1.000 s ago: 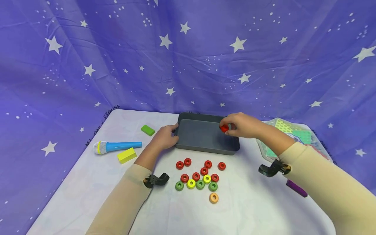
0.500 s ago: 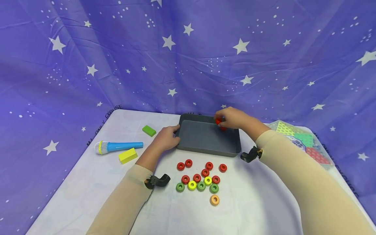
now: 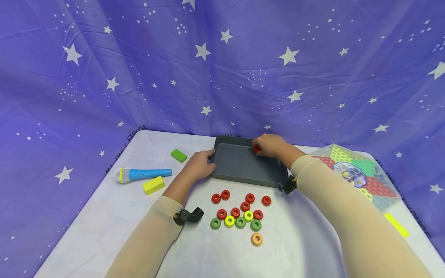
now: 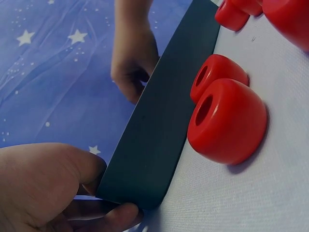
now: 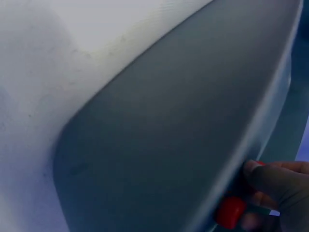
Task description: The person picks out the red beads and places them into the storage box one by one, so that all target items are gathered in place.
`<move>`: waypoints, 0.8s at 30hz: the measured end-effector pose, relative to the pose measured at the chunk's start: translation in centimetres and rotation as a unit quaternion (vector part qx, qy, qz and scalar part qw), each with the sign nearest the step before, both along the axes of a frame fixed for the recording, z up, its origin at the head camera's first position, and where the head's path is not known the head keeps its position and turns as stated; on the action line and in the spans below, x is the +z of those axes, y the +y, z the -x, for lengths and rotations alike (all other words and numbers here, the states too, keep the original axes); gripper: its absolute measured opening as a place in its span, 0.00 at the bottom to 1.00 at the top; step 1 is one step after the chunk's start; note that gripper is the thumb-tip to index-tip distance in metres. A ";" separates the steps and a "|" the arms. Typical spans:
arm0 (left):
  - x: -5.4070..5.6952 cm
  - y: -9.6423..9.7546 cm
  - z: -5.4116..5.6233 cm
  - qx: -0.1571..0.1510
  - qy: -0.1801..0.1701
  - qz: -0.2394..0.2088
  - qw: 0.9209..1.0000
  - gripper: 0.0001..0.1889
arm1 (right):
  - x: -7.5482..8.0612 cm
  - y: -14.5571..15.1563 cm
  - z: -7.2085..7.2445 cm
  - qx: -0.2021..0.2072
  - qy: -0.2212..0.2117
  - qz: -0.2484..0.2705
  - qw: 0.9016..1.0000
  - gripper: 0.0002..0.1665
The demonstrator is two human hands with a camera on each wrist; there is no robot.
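A dark grey baking tray (image 3: 243, 162) lies at the back middle of the table. My left hand (image 3: 199, 166) grips its left end, fingers and thumb at the near corner of the wall in the left wrist view. Over the tray's far right part, my right hand (image 3: 272, 146) pinches a red ring-shaped bead (image 3: 257, 149). The right wrist view shows a second red bead (image 5: 229, 211) beside those fingers, low behind the tray's near wall. Several more red beads (image 4: 229, 121), with yellow beads (image 3: 229, 221), green beads (image 3: 240, 222) and one orange bead (image 3: 257, 239), lie in front of the tray.
To the left lie a blue toy microphone (image 3: 149, 174), a yellow block (image 3: 154, 185) and a green block (image 3: 179, 155). A clear box of coloured plates (image 3: 361, 173) stands at the right, partly behind the right sleeve. A yellow strip (image 3: 397, 225) lies near the right edge.
My right hand has moved left within the tray and lowered slightly, carrying red. My left hand keeps its grip on the tray's end. The loose beads in front stay in place.
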State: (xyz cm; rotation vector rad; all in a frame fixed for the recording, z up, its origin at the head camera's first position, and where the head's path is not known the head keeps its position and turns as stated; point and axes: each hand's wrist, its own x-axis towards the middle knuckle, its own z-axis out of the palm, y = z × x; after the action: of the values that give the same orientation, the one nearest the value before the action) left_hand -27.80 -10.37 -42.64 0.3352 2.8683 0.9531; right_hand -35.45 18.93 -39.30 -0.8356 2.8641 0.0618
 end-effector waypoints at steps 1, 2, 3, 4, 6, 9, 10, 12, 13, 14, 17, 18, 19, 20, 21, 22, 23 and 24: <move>0.0 0.0 -0.1 0.001 0.000 0.000 1.000 0.35 | -0.1 0.0 -0.1 0.001 0.002 -0.001 1.000 0.10; 0.0 0.1 -0.1 0.001 -0.001 0.000 1.000 0.35 | -0.1 0.0 -0.2 0.003 0.004 -0.001 1.000 0.10; 0.1 0.1 -0.1 0.002 -0.001 0.000 1.000 0.35 | 0.0 0.0 -0.3 0.002 0.005 -0.003 1.000 0.11; 0.1 0.1 -0.1 0.001 -0.002 0.001 1.000 0.35 | 0.1 0.1 -0.4 0.003 0.006 -0.004 1.000 0.11; 0.1 0.1 -0.1 0.001 -0.002 0.002 1.000 0.35 | 0.4 0.1 -0.7 0.005 0.009 -0.007 1.000 0.12; 0.1 0.0 0.0 0.000 -0.001 0.005 1.000 0.36 | 1.1 0.3 -1.2 0.003 0.021 -0.003 1.000 0.15; 0.0 0.0 0.0 0.000 -0.001 0.006 1.000 0.36 | 1.3 0.4 -1.5 0.000 0.025 0.002 1.000 0.17; 0.0 0.0 0.1 0.001 -0.001 0.008 1.000 0.36 | 2.0 0.7 -2.2 -0.005 0.032 0.015 0.999 0.20; -0.1 0.0 0.1 0.001 -0.002 0.008 1.000 0.36 | 2.3 0.9 -2.6 -0.007 0.033 0.023 0.999 0.22; -0.1 0.0 0.1 0.000 -0.004 0.008 1.000 0.36 | 2.7 1.1 -3.2 -0.009 0.033 0.031 0.999 0.24; -0.1 0.0 0.1 0.000 -0.008 0.007 1.000 0.36 | 3.6 1.7 -5.1 -0.007 0.030 0.059 0.998 0.27; -0.1 0.0 0.2 -0.001 -0.008 0.006 1.000 0.36 | 4.0 1.9 -5.9 -0.006 0.028 0.068 0.997 0.28; -0.1 0.0 0.2 -0.001 -0.008 0.005 1.000 0.36 | 4.2 2.1 -6.8 -0.004 0.026 0.078 0.997 0.28; -0.1 0.0 0.2 -0.001 -0.007 0.005 1.000 0.36 | 4.5 2.3 -7.7 0.000 0.021 0.089 0.996 0.28; -0.1 0.0 0.2 -0.002 -0.006 0.006 1.000 0.36 | 4.6 2.4 -8.6 0.006 0.014 0.100 0.995 0.27; -0.1 -0.1 0.2 -0.003 -0.005 0.007 1.000 0.36 | 4.6 2.6 -9.5 0.012 0.008 0.108 0.994 0.26; -0.1 0.0 0.2 -0.004 -0.004 0.007 1.000 0.36 | 4.6 2.8 -10.5 0.016 -0.003 0.116 0.993 0.25; -0.1 0.0 0.2 -0.006 -0.003 0.007 1.000 0.36 | 4.5 2.9 -11.4 0.025 -0.014 0.123 0.992 0.23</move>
State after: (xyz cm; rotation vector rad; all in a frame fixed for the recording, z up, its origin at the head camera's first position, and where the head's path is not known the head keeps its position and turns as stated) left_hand -28.01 -10.40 -42.73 0.3465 2.8628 0.9298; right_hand -24.00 21.84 -34.76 -0.9428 2.8625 -0.3018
